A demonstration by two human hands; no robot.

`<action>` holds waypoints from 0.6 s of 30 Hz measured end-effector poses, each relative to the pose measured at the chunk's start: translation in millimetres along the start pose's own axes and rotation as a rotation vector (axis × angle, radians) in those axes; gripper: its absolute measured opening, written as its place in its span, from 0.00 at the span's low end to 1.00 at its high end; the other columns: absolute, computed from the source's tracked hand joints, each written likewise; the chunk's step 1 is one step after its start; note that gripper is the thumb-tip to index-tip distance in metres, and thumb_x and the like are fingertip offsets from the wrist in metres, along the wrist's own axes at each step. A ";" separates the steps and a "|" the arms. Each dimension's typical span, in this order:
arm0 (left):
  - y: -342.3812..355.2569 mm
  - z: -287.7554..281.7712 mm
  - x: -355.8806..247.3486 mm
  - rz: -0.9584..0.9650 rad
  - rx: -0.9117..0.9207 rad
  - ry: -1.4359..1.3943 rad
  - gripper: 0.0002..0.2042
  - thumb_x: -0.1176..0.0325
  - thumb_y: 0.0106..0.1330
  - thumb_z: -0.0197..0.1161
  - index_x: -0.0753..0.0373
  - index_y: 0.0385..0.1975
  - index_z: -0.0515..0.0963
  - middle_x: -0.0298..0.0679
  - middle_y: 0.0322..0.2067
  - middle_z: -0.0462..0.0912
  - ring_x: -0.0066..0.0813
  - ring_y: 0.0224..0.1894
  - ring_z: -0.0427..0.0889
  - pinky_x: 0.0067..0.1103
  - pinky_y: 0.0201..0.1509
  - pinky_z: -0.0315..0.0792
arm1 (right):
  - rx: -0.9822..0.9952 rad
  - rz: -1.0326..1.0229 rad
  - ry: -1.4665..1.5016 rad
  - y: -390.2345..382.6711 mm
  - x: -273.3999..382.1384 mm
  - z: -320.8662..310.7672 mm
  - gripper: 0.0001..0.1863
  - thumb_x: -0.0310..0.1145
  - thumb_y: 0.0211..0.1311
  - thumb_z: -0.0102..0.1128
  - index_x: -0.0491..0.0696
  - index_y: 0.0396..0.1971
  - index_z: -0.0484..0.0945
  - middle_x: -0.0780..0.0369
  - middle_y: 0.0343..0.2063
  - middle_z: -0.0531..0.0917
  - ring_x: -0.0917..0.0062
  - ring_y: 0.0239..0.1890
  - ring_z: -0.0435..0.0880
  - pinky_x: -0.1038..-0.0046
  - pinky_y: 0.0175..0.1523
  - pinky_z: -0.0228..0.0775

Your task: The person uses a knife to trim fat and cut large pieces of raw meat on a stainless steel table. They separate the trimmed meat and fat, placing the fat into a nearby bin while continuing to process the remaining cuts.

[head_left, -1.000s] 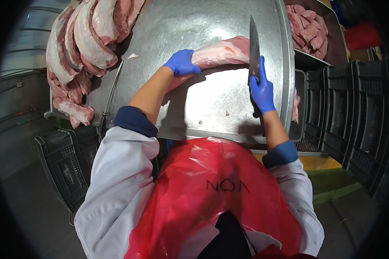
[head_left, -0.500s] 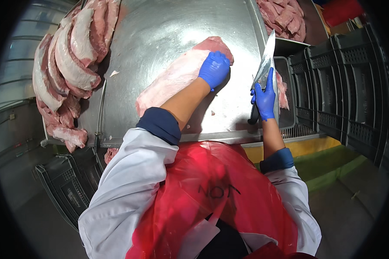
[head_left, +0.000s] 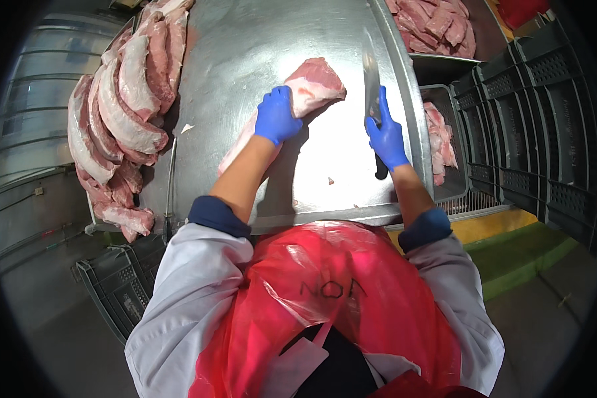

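A long slab of meat [head_left: 314, 86] with pale fat along it lies at a slant on the steel table [head_left: 232, 46]. My left hand [head_left: 276, 119], in a blue glove, is closed round its middle and tilts it a little. My right hand [head_left: 387, 140], gloved in blue too, grips the dark handle of a knife [head_left: 371, 83]. One finger stretches along the blade, which points away from me and stands apart from the meat on its right side. Small meat scraps [head_left: 331, 180] lie on the table nearer to me.
Several long meat strips [head_left: 129, 99] are piled on the left, beside a thin sharpening steel [head_left: 171, 179]. At the right stand a bin of trimmings [head_left: 441, 142], a tray of meat pieces [head_left: 438, 23] and stacked black crates [head_left: 544, 119]. Another crate [head_left: 116, 292] is at lower left.
My left hand has shifted left and nearer along the slab, which is now turned and partly lifted. My right hand has brought the knife leftward over the table.
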State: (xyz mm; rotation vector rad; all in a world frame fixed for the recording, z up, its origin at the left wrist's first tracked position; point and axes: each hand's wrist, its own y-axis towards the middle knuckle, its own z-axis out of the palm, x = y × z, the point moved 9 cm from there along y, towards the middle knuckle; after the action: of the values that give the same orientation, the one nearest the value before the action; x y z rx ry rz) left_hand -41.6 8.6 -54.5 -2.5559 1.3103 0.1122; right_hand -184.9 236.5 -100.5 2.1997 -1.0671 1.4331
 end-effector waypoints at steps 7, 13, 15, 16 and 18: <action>20.4 -7.8 50.9 -0.048 0.083 -0.405 0.33 0.60 0.51 0.65 0.61 0.61 0.71 0.57 0.49 0.83 0.53 0.54 0.82 0.36 0.57 0.75 | -0.046 -0.320 -0.217 70.4 76.3 21.6 0.43 0.32 0.66 0.51 0.67 0.77 0.43 0.43 0.27 0.82 0.46 0.30 0.83 0.51 0.39 0.74; 24.1 -1.6 56.4 -0.042 0.104 -0.487 0.32 0.59 0.52 0.66 0.61 0.60 0.71 0.56 0.49 0.83 0.52 0.54 0.82 0.35 0.58 0.74 | 0.188 -0.031 0.130 65.7 55.9 41.1 0.40 0.33 0.67 0.52 0.69 0.77 0.50 0.60 0.20 0.80 0.78 0.20 0.78 0.72 0.31 0.76; 24.1 1.2 63.3 -0.052 0.090 -0.523 0.34 0.56 0.50 0.69 0.62 0.59 0.72 0.56 0.50 0.83 0.52 0.54 0.82 0.34 0.58 0.74 | 0.245 0.104 0.142 22.9 34.2 48.2 0.40 0.31 0.66 0.52 0.67 0.77 0.50 0.61 0.20 0.81 0.80 0.20 0.78 0.74 0.30 0.76; 25.5 -2.5 63.0 -0.047 0.089 -0.516 0.33 0.57 0.51 0.68 0.62 0.60 0.72 0.55 0.50 0.83 0.51 0.54 0.82 0.34 0.58 0.74 | 0.256 0.095 0.175 -0.4 30.4 48.3 0.41 0.30 0.66 0.53 0.65 0.77 0.50 0.61 0.21 0.82 0.80 0.21 0.80 0.74 0.30 0.77; 21.6 -6.7 56.2 -0.039 0.101 -0.499 0.32 0.59 0.53 0.66 0.61 0.61 0.71 0.55 0.50 0.82 0.50 0.55 0.82 0.34 0.58 0.74 | 0.190 -0.042 0.290 -15.8 23.9 52.6 0.41 0.29 0.66 0.54 0.63 0.77 0.51 0.62 0.23 0.83 0.82 0.21 0.80 0.75 0.29 0.76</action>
State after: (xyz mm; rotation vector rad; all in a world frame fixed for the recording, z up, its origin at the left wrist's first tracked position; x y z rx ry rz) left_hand -26.3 -49.4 -62.9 -2.2604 1.0417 0.6141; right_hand -133.7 205.3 -101.1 2.0358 -0.8109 1.8306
